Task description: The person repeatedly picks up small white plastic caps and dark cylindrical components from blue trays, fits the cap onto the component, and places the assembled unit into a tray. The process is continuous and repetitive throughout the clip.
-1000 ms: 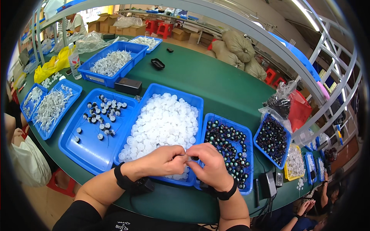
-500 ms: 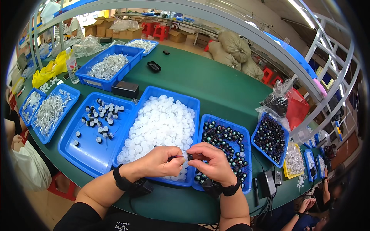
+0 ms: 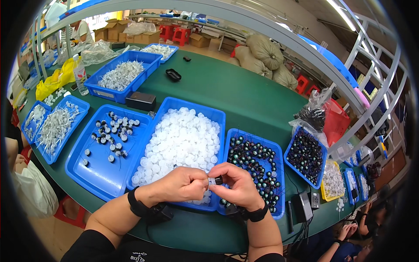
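Note:
Over the near edge of a blue tray of white plastic caps (image 3: 181, 139), my two hands meet at one small black cylindrical part with a white cap (image 3: 218, 180). My right hand (image 3: 239, 185) pinches this part between thumb and fingers. Closed in a fist, my left hand (image 3: 185, 185) presses against the white end; what lies inside its fingers is hidden. To the right, a blue tray of black wired parts (image 3: 283, 174) sits partly behind my right hand. On the left, a blue tray (image 3: 98, 172) holds several black parts fitted with white caps.
Farther right stands another blue tray of dark wired parts (image 3: 305, 158). White stemmed pieces fill a deep blue bin (image 3: 122, 94) and a tray (image 3: 59, 126). A black box (image 3: 141, 101), a bottle (image 3: 80, 76) and a power adapter (image 3: 302, 207) are on the green table. Co-workers sit at both sides.
The black part in my right hand has turned, its black end now pointing right and its white cap toward my left fist. My left hand has moved slightly closer to it.

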A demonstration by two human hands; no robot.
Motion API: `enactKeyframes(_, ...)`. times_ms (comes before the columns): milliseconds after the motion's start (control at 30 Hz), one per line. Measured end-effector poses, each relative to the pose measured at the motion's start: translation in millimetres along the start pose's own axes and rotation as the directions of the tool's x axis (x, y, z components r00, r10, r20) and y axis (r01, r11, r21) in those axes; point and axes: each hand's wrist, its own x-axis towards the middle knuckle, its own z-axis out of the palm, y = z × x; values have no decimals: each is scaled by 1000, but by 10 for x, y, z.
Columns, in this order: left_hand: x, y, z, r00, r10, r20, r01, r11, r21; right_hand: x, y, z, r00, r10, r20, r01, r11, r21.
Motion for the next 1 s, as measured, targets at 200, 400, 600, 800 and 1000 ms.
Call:
enactKeyframes(200,12,-9,-16,999,44,12,-44,999,30,16,-32,-40,998,-38,44,46,978,-205)
enactKeyframes(400,14,-54,4,999,27,-42,-26,999,24,-7,-67,-110,1000,25,-5,-25,965,-259)
enactKeyframes(600,13,-39,14,995,48,-91,-41,996,78,-15,-67,-75,997,57,-47,-66,974,-218)
enactKeyframes(800,16,-35,18,996,54,-73,-47,994,95,13,-75,-94,996,-85,-32,71,947,-314)
enactKeyframes(1000,10,-27,10,986,158,-45,-149,975,165,-20,-64,-60,997,-7,-72,-11,967,-256)
